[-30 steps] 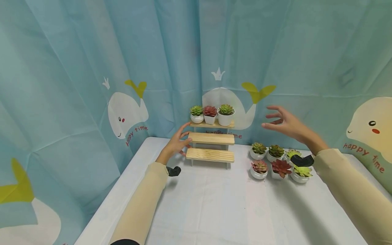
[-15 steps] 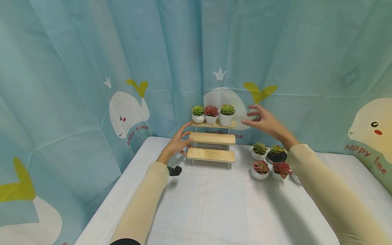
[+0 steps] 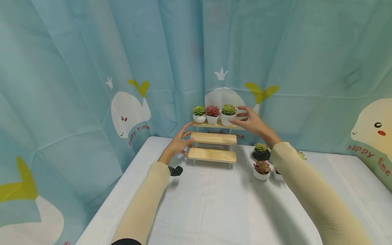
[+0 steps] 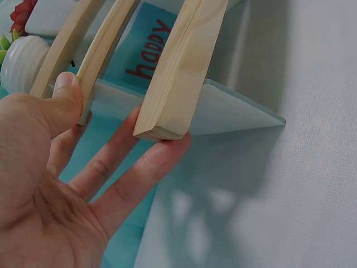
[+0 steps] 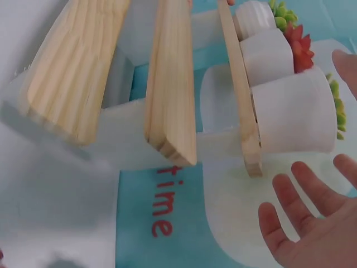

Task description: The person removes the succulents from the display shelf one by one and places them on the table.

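A three-tier wooden stand (image 3: 213, 138) rises near the back of the table. Along its top board stand a small green succulent (image 3: 199, 114), a red succulent (image 3: 212, 115) and a larger green succulent (image 3: 228, 118), all in white pots. My left hand (image 3: 176, 144) touches the stand's left end, fingers spread; in the left wrist view a fingertip meets the end of one board (image 4: 173, 89) and another digit rests at the board beside it. My right hand (image 3: 253, 123) is beside the larger pot, thumb and fingers apart; in the right wrist view, a gap shows between fingers and the pot (image 5: 295, 114).
More potted succulents are grouped on the table to the right, among them a reddish one (image 3: 262, 168), partly hidden by my right sleeve (image 3: 301, 177). A blue whale-print curtain (image 3: 171, 68) hangs behind the white table (image 3: 214, 204).
My right hand has moved left from above the grouped succulents to the right side of the larger green succulent on the top board. My left hand has stayed at the stand's left end.
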Tool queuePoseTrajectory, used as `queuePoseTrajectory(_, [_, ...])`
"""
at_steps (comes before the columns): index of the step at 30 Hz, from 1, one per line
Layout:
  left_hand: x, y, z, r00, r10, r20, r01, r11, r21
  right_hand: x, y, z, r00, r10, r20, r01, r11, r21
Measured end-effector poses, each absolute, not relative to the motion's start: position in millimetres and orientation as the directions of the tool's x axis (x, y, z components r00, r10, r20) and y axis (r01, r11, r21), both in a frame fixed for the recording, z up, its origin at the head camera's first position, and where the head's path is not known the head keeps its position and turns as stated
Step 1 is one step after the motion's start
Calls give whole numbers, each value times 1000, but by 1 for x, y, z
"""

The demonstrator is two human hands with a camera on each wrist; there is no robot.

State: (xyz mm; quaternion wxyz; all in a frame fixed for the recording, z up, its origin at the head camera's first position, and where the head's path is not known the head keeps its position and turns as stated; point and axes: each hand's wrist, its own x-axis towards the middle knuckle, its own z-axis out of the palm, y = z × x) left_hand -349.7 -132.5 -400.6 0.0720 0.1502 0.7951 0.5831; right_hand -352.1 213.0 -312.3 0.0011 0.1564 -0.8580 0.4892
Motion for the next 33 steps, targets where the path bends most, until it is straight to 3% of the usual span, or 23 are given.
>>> queuePoseTrajectory(17, [-351,-134,-401,-941,332,73,172,281,944,-367,185,-315,-988,-104,117,-155,530,-834])
queuePoseTrajectory(33, [-350,-134,-401,-937,340,74,176,279,944,-369,181,-316,-989,-75,128,-148,518,-843])
